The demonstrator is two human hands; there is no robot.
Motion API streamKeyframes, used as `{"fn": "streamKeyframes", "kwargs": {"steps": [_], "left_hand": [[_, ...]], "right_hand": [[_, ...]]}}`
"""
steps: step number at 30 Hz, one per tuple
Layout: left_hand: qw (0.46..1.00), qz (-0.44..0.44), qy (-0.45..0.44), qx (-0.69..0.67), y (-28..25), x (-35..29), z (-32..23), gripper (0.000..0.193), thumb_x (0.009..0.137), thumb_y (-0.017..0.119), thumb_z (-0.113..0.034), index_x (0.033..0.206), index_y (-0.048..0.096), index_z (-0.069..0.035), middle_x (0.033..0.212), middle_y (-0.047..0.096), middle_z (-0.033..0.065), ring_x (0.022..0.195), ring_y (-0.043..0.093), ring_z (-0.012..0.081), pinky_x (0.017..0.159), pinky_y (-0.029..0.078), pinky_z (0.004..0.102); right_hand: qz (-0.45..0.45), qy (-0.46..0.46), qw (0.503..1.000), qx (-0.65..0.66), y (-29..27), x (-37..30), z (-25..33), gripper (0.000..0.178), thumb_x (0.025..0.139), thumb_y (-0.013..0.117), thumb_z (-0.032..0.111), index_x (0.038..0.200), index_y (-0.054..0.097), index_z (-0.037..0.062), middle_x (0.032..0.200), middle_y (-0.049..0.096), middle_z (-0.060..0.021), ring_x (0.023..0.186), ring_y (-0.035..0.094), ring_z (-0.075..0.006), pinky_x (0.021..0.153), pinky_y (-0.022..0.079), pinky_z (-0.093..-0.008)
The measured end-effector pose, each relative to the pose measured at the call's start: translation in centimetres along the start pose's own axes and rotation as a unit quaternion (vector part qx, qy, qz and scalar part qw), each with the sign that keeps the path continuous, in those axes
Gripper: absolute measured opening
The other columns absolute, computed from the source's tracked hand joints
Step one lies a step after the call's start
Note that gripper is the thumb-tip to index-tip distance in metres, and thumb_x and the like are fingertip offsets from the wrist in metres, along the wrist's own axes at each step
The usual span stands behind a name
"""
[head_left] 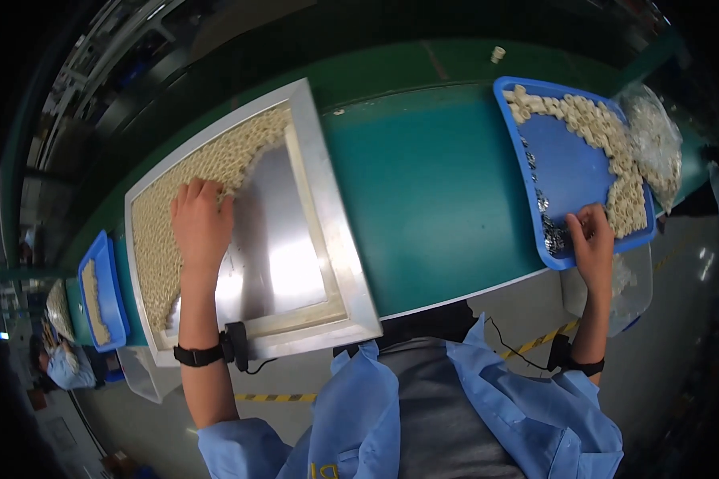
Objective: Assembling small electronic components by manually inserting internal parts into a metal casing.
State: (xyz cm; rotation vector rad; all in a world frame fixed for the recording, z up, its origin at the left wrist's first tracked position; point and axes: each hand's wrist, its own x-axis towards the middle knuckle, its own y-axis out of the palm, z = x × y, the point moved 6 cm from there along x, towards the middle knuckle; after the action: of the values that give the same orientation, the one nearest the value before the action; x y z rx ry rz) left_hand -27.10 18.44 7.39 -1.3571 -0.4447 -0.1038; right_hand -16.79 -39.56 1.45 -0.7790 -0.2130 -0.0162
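My left hand (204,223) is over a framed metal tray (339,239) on the left. Its fingers bend down, pressed together, onto the edge of closely packed beige ring-like pieces (164,239). Whatever its fingertips hold is hidden. My right hand (594,247) reaches into the near right corner of a blue tray (559,152). Thumb and fingers there curl toward each other in a pinch, beside small dark metal parts (553,235); what lies between them is too small to make out. Loose beige pieces (627,191) fill the tray's far and right sides.
Both trays rest on a green work surface (423,199). A clear bag (653,144) of beige pieces leans at the blue tray's right. Two beige pieces (498,54) stand farther back. Another blue tray (113,279) lies at far left, and a clear bin (631,287) sits below the right edge.
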Motion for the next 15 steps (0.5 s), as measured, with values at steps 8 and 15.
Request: {"fn": "streamKeyframes", "kwargs": {"steps": [8, 15], "left_hand": [[0.995, -0.016, 0.091, -0.029, 3.0, -0.1, 4.3, 0.018, 0.082, 0.065, -0.004, 0.097, 0.07, 0.004, 0.1, 0.065, 0.0247, 0.091, 0.063, 0.042, 0.079, 0.052, 0.0506], [0.992, -0.058, 0.084, -0.074, -3.3, 0.1, -4.0, 0.014, 0.092, 0.069, -0.008, 0.091, 0.063, 0.005, 0.1, 0.069, 0.0199, 0.091, 0.066, 0.0316, 0.086, 0.053, 0.0446]], "right_hand": [[0.026, -0.107, 0.987, 0.118, 0.3, 1.5, 0.1, 0.011, 0.087, 0.071, 0.004, 0.098, 0.068, 0.0011, 0.09, 0.066, -0.0094, 0.083, 0.065, -0.0193, 0.076, 0.052, -0.0318], [0.03, -0.1, 0.987, 0.123, -2.4, 0.6, 0.9, 0.021, 0.091, 0.067, 0.002, 0.111, 0.069, -0.0005, 0.097, 0.073, -0.0119, 0.087, 0.069, -0.0173, 0.08, 0.054, -0.0317]]}}
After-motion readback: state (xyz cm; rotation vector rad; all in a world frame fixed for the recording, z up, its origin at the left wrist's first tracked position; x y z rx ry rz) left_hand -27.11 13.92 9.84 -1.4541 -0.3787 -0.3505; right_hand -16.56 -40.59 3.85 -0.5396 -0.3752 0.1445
